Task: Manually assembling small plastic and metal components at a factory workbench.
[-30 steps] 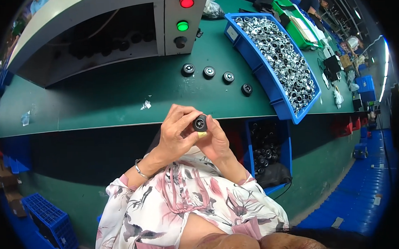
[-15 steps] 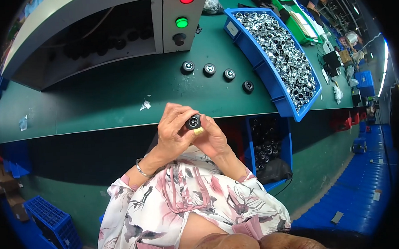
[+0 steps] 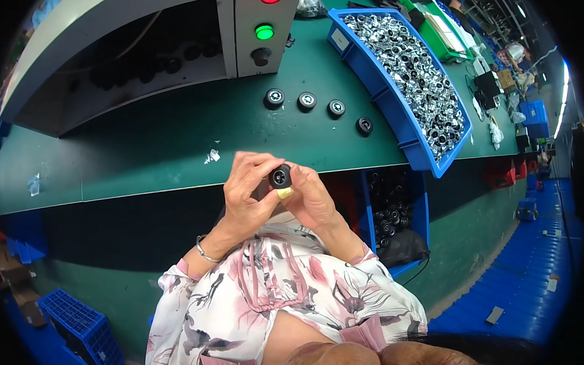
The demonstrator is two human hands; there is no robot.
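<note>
Your left hand (image 3: 244, 190) and right hand (image 3: 314, 198) come together and pinch one small black wheel (image 3: 281, 177) between them. The wheel is in front of you, close to your body, just by the near edge of the tabletop (image 3: 155, 137). Its round face points up at you, maybe so you can see the spokes well. Your left fingers and thumb hold one side, and your right fingers press the other side. With two hands on it, such a little wheel likely can't slip or roll away. A bit of yellow (image 3: 284, 192) sits by your left thumb tip; I can't tell what it is.

Past your hands, four more wheels (image 3: 306, 102) sit apart in a bent row. They lie flat with their faces up, so they probably won't roll, and they look easy for you to reach.

To the right, a blue tray (image 3: 392, 111) is full of shiny silver parts (image 3: 407, 69). Its tall sides seem to stop them from spilling. Lower down, a blue bin (image 3: 424, 210) below the tabletop edge holds more dark wheels (image 3: 388, 221), near your right side. The big gray machine (image 3: 252, 65) stands behind, with its lights and knob facing you.
</note>
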